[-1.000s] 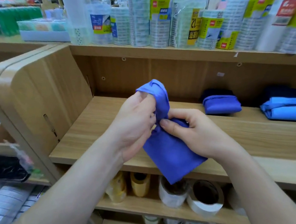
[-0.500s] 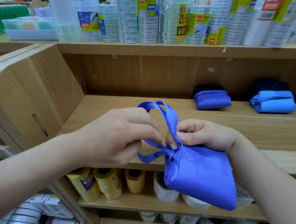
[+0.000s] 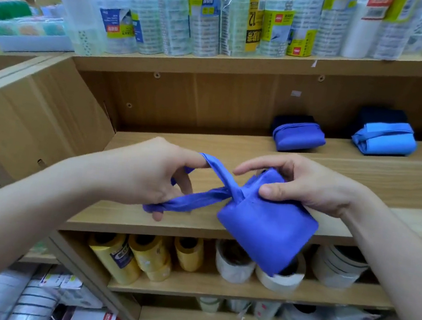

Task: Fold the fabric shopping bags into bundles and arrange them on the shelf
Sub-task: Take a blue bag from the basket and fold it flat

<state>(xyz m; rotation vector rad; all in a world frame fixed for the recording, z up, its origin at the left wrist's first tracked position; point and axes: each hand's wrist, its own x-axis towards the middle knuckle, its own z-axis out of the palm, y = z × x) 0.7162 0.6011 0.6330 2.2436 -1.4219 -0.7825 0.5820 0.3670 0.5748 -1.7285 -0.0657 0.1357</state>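
Note:
A folded blue-violet fabric bag [image 3: 267,227] hangs in front of the wooden shelf [image 3: 233,149]. My right hand [image 3: 307,185] pinches the top of its folded body. My left hand [image 3: 152,175] holds the bag's handle straps [image 3: 198,201], stretched out to the left, with one strap looped over the index finger. At the back right of the shelf sit two finished bundles: a blue-violet bundle [image 3: 299,137] and a light blue bundle [image 3: 384,139], each with dark fabric behind it.
Packs of tape rolls and stationery [image 3: 225,16] line the shelf above. Yellow tape rolls [image 3: 140,256] and white tape rolls [image 3: 280,277] fill the shelf below. A wooden side panel [image 3: 33,116] closes the shelf on the left.
My left hand has pulled the handle straps out leftward and taut. My right hand has shifted its grip on the folded bag, which now hangs lower right.

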